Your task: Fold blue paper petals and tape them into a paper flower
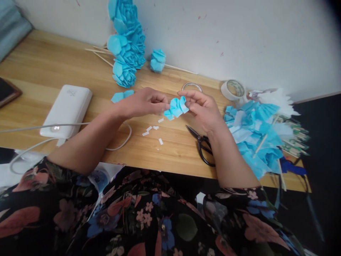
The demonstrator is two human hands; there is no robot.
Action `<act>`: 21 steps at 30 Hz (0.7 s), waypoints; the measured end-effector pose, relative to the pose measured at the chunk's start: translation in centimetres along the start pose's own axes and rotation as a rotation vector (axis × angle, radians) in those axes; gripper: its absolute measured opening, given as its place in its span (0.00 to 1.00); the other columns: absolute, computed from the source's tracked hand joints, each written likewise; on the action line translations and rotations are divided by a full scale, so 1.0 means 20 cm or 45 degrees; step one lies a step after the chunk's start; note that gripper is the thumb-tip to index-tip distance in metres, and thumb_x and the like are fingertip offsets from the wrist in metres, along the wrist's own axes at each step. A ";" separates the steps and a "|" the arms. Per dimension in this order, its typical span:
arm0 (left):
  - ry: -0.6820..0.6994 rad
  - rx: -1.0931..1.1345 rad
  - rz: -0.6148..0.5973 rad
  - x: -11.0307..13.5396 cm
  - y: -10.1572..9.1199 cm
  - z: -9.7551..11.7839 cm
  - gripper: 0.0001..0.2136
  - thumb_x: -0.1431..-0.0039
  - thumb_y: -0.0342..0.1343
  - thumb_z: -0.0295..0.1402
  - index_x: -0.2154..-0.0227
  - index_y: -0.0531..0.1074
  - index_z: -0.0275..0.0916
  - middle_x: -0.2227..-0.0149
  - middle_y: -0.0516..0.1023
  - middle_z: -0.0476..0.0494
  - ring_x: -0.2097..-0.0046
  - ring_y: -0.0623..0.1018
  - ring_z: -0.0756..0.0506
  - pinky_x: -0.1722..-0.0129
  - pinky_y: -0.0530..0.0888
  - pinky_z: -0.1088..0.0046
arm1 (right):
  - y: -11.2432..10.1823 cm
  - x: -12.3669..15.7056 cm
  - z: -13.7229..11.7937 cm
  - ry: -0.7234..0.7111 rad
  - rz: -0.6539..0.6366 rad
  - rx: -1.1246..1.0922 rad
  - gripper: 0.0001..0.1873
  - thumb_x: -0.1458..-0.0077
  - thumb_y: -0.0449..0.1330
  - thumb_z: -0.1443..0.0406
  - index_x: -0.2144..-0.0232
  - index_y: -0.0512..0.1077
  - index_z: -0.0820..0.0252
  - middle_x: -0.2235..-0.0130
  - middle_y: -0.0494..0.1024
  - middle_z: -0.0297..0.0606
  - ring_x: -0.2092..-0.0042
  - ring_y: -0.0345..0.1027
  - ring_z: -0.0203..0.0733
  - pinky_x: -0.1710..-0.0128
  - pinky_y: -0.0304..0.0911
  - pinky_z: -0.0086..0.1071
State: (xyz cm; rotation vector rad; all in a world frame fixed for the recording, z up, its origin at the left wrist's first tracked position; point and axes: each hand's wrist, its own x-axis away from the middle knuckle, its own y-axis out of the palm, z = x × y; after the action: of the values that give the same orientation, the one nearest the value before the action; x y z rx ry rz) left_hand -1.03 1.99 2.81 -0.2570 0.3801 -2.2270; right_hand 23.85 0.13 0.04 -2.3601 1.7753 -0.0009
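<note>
Both hands pinch a small blue paper flower piece [176, 107] just above the wooden table [39, 67]. My left hand [145, 103] grips its left side with closed fingers. My right hand [200, 106] holds the right edge between thumb and fingertips. Small white paper scraps [153, 129] lie on the wood below the piece. Black scissors [203, 145] rest under my right wrist.
Finished blue paper flowers [127, 42] on sticks lean on the wall at the back. A white power bank [68, 109] with a cable lies left. Two tape rolls [232, 89] and a heap of blue paper [257, 135] sit right. A dark phone [6, 91] is far left.
</note>
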 end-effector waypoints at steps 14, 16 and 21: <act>-0.022 0.494 0.238 -0.03 0.04 -0.04 0.04 0.41 0.67 0.24 0.63 0.79 0.34 0.65 0.81 0.45 0.63 0.82 0.46 0.59 0.79 0.70 | 0.01 0.00 0.02 -0.028 0.037 -0.008 0.08 0.43 0.67 0.65 0.60 0.76 0.49 0.66 0.80 0.29 0.64 0.75 0.40 0.56 0.76 0.42; -0.009 0.486 0.208 -0.03 0.04 -0.04 0.04 0.41 0.66 0.24 0.63 0.79 0.35 0.66 0.81 0.46 0.64 0.82 0.47 0.60 0.79 0.70 | 0.01 0.00 0.01 -0.068 0.054 0.012 0.07 0.44 0.66 0.67 0.62 0.76 0.50 0.66 0.81 0.29 0.64 0.75 0.38 0.57 0.76 0.40; -0.004 0.443 0.135 -0.03 0.03 -0.06 0.05 0.40 0.66 0.26 0.62 0.79 0.36 0.68 0.81 0.47 0.66 0.82 0.48 0.63 0.80 0.72 | 0.02 0.01 -0.01 -0.116 0.050 0.106 0.07 0.45 0.62 0.68 0.67 0.81 0.53 0.63 0.85 0.32 0.61 0.77 0.39 0.54 0.75 0.38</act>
State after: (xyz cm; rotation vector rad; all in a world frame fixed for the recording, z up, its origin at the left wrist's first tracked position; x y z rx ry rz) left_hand -0.59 2.24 1.38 -0.0526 0.0002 -2.1438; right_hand 23.49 -0.16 0.13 -2.2310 1.7446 0.0367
